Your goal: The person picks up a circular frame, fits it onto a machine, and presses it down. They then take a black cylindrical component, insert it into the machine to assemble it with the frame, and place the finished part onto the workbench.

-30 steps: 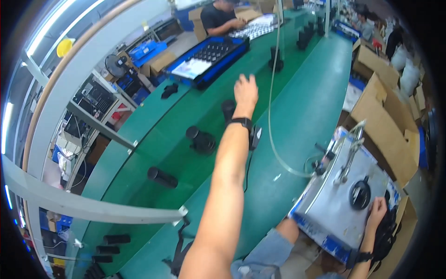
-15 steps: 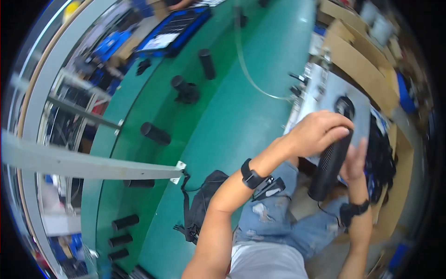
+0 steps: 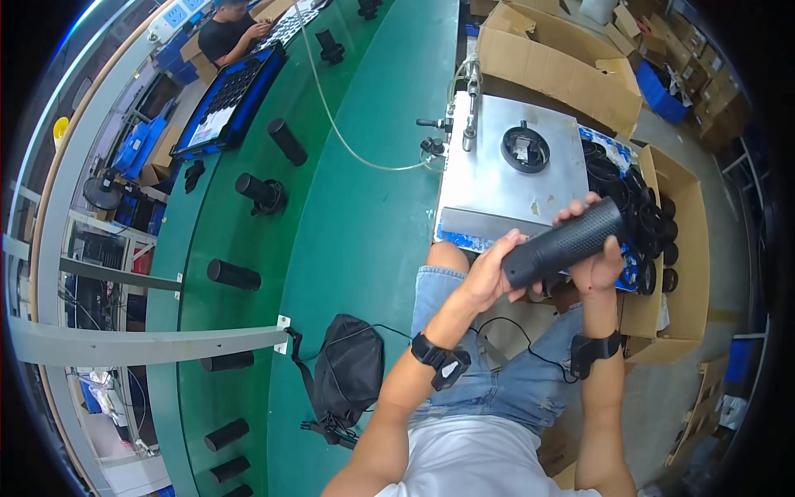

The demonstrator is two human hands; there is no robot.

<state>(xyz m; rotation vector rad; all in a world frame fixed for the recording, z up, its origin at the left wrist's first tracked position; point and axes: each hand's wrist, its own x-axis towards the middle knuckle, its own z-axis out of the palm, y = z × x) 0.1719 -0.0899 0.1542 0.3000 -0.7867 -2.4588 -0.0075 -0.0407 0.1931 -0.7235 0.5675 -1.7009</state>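
Since half a second ago the black, finely textured cylinder [image 3: 563, 243] has swung from nearly upright to a slant, its far end now raised over the near edge of the grey metal fixture plate [image 3: 489, 186]. The left hand [image 3: 489, 277] cups its near, lower end; the right hand [image 3: 598, 261] wraps the middle from beneath, fingers curled over. It looks rigid and moderately heavy, and the knurled sleeve should grip well, so holding mid-body with the end supported seems soundest. Similar black cylinders [image 3: 233, 274] lie on the green bench [image 3: 364, 224] to the left.
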